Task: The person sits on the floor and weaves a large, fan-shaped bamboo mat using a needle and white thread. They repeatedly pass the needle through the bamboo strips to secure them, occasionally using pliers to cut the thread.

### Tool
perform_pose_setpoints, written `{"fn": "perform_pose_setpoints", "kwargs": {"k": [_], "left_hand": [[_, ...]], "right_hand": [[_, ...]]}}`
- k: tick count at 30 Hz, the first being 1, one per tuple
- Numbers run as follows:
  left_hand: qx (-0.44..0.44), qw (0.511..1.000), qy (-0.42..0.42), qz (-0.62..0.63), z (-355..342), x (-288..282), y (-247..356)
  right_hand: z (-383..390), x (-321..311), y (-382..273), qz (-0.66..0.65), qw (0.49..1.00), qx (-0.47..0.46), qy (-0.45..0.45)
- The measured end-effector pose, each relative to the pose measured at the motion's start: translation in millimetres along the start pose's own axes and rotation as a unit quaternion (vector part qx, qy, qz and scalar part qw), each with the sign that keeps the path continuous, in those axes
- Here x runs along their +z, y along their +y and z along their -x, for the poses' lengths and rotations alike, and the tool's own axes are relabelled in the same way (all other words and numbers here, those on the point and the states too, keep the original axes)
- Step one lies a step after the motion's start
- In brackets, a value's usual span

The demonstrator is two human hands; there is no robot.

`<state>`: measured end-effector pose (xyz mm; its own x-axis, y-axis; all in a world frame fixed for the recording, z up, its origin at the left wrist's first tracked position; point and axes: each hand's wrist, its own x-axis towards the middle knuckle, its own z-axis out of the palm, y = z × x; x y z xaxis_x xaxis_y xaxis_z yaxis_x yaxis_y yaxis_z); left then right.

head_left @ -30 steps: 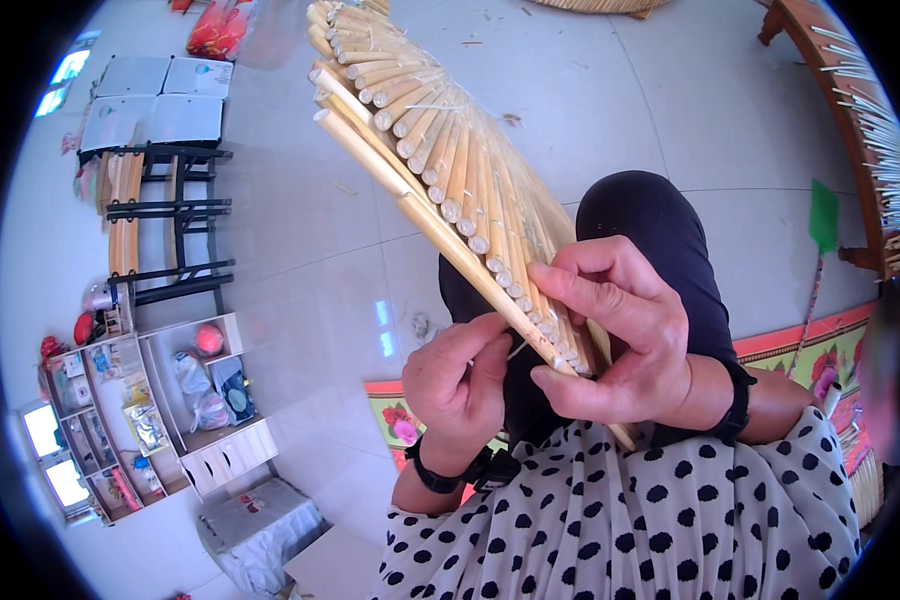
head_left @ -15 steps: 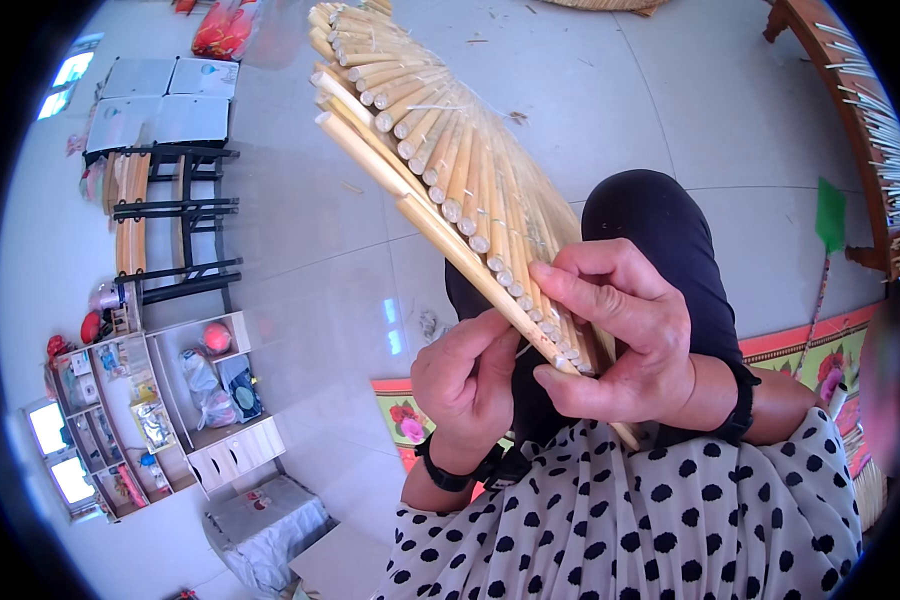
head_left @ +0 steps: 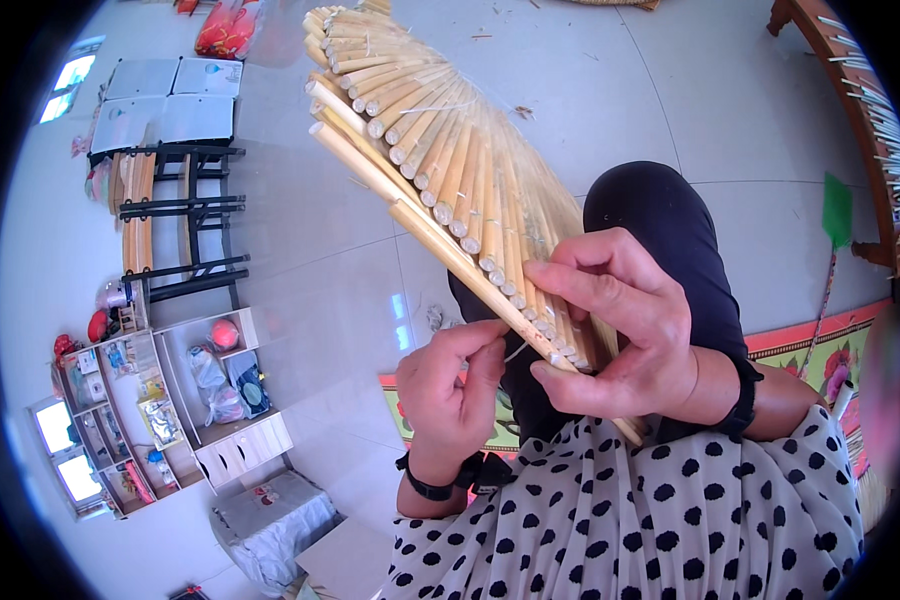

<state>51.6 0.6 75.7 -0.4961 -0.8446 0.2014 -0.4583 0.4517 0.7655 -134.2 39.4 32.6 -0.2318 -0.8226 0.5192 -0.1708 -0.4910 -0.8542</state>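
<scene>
A fan-like row of pale reed stalks, bound side by side with thin white string, slants from the upper left down to my lap. Along its near-left side run a few longer stalks. My right hand is closed on the lower end of this reed mat, thumb at the bottom tip and index finger on the stalk ends. Just left of that end, my left hand pinches a thin pale string that leads to the mat's edge. Both wrists wear black bands.
My dark-trousered knee lies beneath the work. To the right, a wooden frame holds many thin white rods, near a green fly swatter. A flowered mat lies on the tiled floor. Shelves and folded black-legged furniture stand left.
My left hand has drawn away a little down and left from the mat's edge, baring a short length of string. The right hand keeps its grip.
</scene>
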Motion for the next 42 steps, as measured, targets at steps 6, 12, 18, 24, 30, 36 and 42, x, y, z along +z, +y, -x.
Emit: {"fn": "perform_pose_setpoints", "kwargs": {"k": [6,12,18,24,30,36,42], "left_hand": [[0.038,0.999,-0.022,-0.010,-8,-6,-1],[0.072,0.995,-0.063,0.005,-24,-7,-9],[0.066,0.993,-0.078,0.063,-24,-8,-14],[0.039,0.988,-0.096,0.117,-22,-12,-18],[0.038,0.986,-0.109,0.119,-20,-14,-21],[0.030,0.985,-0.136,0.099,-22,-16,-16],[0.055,0.987,-0.129,0.083,-26,-15,-10]], "right_hand": [[-3,-1,-5,-0.004,1.000,0.013,-0.002],[0,-2,2,0.009,1.000,-0.009,-0.002],[-1,-1,2,0.009,1.000,-0.016,-0.005],[-2,1,0,0.013,1.000,-0.011,-0.009],[0,1,0,0.010,1.000,-0.009,-0.015],[-2,-2,0,0.009,1.000,-0.005,-0.006],[-2,-2,-3,0.001,1.000,0.022,-0.002]]}}
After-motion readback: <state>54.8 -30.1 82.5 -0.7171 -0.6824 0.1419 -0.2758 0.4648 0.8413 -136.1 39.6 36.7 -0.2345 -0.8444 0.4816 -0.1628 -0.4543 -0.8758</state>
